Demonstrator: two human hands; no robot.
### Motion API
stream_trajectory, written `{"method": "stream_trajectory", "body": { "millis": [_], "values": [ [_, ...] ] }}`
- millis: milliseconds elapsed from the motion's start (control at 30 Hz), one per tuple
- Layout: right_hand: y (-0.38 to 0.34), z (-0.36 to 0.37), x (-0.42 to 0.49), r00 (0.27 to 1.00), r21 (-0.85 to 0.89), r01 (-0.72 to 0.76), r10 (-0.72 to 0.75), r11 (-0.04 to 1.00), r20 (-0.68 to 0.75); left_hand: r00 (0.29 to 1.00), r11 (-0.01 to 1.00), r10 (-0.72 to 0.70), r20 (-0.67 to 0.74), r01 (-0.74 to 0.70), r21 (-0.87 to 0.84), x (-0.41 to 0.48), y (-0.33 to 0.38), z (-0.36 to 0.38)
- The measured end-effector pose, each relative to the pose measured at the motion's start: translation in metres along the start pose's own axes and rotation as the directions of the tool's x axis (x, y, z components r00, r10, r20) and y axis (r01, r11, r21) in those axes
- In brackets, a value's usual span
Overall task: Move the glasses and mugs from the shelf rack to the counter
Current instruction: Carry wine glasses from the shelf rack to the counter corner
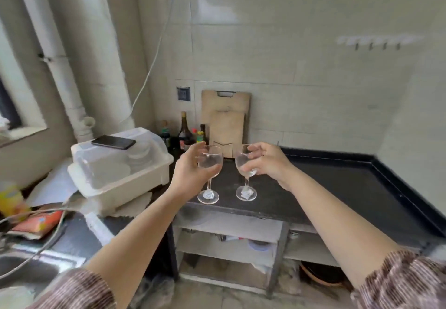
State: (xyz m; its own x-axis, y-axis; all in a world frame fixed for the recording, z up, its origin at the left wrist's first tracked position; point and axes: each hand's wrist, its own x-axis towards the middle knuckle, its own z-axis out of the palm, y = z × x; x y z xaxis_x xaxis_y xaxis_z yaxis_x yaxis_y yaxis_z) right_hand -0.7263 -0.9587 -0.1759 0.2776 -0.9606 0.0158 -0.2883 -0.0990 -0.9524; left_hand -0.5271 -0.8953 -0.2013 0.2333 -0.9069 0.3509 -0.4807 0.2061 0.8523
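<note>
Two clear wine glasses stand upright near the front left of the dark counter (337,188). My left hand (189,168) curls around the bowl of the left wine glass (209,178), whose foot rests on the counter. My right hand (268,161) wraps the bowl of the right wine glass (245,188) from the right, its foot also on the counter. Each foot carries a small white sticker. No shelf rack and no mugs are in view.
A white lidded dish box (115,166) with a phone (113,141) on top sits left of the glasses. Sauce bottles (184,130) and two wooden cutting boards (225,125) stand against the back wall. Open shelves (229,236) lie under the counter; a sink (24,267) is at lower left.
</note>
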Motion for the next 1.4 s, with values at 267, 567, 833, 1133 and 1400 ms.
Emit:
{"method": "stream_trajectory", "body": {
  "millis": [267, 567, 833, 1133, 1400],
  "values": [
    [0.069, -0.106, 0.135, 0.976, 0.017, -0.127, 0.128, 0.992, -0.178, 0.983, 0.999, -0.027, 0.180, 0.034, -0.035, 0.150, -0.022, 0.149],
    [0.129, -0.198, 0.246, 0.939, -0.078, -0.234, 0.204, 0.969, -0.276, 0.940, 0.995, -0.083, 0.332, 0.061, 0.074, 0.270, -0.051, 0.285],
    [0.203, -0.260, 0.358, 0.930, -0.117, -0.305, 0.269, 0.945, -0.252, 0.930, 0.977, -0.185, 0.318, 0.141, 0.158, 0.362, -0.088, 0.398],
    [0.297, -0.303, 0.474, 0.926, -0.195, -0.361, 0.326, 0.912, -0.190, 0.887, 0.945, -0.278, 0.369, 0.183, 0.272, 0.441, -0.145, 0.510],
    [0.356, -0.312, 0.548, 0.924, -0.204, -0.372, 0.341, 0.906, -0.173, 0.873, 0.931, -0.314, 0.373, 0.205, 0.303, 0.491, -0.197, 0.564]
  ]
}}
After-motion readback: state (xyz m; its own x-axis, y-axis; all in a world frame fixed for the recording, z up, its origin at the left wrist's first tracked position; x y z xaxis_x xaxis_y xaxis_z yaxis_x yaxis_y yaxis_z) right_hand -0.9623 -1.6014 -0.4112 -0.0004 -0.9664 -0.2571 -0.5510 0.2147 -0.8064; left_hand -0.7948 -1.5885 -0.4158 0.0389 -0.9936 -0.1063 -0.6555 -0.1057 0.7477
